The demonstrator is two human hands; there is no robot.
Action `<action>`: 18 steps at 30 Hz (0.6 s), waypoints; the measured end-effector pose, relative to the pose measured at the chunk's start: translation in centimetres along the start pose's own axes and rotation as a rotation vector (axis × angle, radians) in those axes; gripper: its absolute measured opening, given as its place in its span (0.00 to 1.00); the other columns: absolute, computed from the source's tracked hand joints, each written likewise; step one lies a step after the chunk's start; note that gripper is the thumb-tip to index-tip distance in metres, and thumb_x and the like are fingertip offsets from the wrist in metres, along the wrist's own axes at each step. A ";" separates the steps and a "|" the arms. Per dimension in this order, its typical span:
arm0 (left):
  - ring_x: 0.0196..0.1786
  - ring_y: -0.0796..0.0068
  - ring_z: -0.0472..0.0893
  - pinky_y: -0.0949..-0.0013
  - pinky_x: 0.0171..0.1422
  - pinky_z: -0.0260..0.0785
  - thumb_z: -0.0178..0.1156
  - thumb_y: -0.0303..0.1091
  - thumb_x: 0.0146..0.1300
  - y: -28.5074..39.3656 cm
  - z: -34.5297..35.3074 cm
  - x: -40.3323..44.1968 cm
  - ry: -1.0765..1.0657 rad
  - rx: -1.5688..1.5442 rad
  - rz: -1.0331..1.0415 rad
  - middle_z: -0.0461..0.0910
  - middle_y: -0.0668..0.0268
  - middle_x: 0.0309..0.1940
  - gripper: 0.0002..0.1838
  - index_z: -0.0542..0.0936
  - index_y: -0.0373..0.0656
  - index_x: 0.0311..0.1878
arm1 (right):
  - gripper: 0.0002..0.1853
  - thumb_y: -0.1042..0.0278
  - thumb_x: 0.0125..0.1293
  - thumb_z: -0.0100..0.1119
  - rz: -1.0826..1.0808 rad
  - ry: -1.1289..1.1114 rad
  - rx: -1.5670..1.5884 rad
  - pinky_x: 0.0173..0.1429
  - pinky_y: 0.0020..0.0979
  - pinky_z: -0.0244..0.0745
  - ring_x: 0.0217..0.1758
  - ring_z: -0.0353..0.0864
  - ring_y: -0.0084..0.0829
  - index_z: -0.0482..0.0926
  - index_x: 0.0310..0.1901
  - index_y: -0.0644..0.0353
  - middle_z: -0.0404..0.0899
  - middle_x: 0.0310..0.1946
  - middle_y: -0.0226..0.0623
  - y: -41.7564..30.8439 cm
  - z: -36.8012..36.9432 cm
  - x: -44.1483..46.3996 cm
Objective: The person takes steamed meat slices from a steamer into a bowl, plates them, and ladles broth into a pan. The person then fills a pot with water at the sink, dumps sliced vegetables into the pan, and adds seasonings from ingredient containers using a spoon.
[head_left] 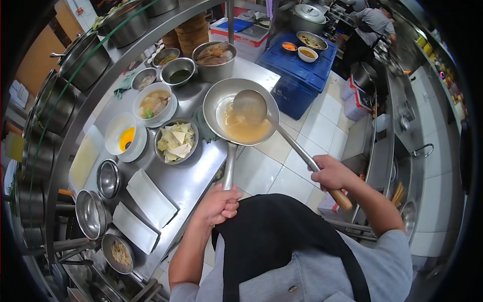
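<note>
My left hand is wrapped round the handle of a metal pan, which is held over the right edge of the steel table. Cloudy broth lies in the pan. In my right hand is the long handle of a ladle, whose bowl is over the broth inside the pan. Left of the pan stand a white bowl of soup, a white bowl with yellow egg and a metal bowl of cut cabbage and pale slices.
A steel table carries two white rectangular plates, small metal bowls and a pot. Beyond it, a blue container holds bowls. A steel shelf with pots runs along the left. Another person stands at the back right.
</note>
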State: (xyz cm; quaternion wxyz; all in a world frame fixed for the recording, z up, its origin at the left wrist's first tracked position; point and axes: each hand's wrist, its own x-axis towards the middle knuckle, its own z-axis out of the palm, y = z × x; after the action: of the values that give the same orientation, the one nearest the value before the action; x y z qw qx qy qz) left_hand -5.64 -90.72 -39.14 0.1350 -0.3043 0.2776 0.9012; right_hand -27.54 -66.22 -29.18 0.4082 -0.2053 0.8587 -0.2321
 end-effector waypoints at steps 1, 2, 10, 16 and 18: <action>0.15 0.89 0.55 0.80 0.14 0.46 0.57 0.21 0.61 0.1 0.0 0.1 -0.011 0.006 -0.013 0.58 0.78 0.18 0.10 0.68 0.49 0.34 | 0.11 0.72 0.53 0.55 0.089 -0.134 0.247 0.30 0.36 0.73 0.22 0.76 0.35 0.73 0.39 0.66 0.73 0.25 0.43 -0.3 0.4 -0.4; 0.15 0.89 0.55 0.81 0.14 0.46 0.57 0.21 0.61 0.1 0.0 0.1 -0.022 0.013 -0.024 0.58 0.78 0.18 0.10 0.68 0.49 0.35 | 0.10 0.75 0.53 0.55 0.063 -0.226 0.544 0.22 0.30 0.67 0.16 0.69 0.26 0.73 0.39 0.64 0.69 0.21 0.35 0.6 0.8 -0.2; 0.15 0.89 0.57 0.81 0.14 0.46 0.58 0.22 0.62 -0.2 -0.2 -0.4 -0.052 -0.065 -0.076 0.59 0.79 0.18 0.10 0.69 0.49 0.36 | 0.09 0.78 0.55 0.54 0.193 -0.393 1.011 0.17 0.25 0.61 0.09 0.62 0.23 0.73 0.39 0.65 0.68 0.13 0.33 -2.0 0.2 -2.5; 0.14 0.90 0.58 0.81 0.14 0.46 0.57 0.23 0.64 -0.2 -0.6 -0.6 -0.106 -0.105 -0.096 0.58 0.80 0.16 0.12 0.66 0.52 0.31 | 0.10 0.77 0.53 0.55 0.138 -0.368 0.911 0.19 0.28 0.62 0.11 0.63 0.26 0.73 0.39 0.67 0.68 0.15 0.35 -6.1 -1.8 -2.5; 0.14 0.90 0.57 0.81 0.14 0.46 0.57 0.23 0.64 -0.2 -0.7 -0.6 -0.114 -0.111 -0.085 0.58 0.80 0.16 0.12 0.66 0.52 0.31 | 0.10 0.78 0.53 0.55 0.104 -0.357 0.867 0.19 0.28 0.62 0.11 0.63 0.25 0.73 0.39 0.67 0.68 0.14 0.35 -8.1 -2.4 -1.5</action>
State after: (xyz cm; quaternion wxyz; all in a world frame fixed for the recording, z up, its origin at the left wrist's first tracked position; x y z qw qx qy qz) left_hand -4.73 -91.02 -39.32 0.1716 -0.2708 0.2062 0.9245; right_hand -27.25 -71.41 -22.31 0.6087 -0.0095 0.6081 -0.5095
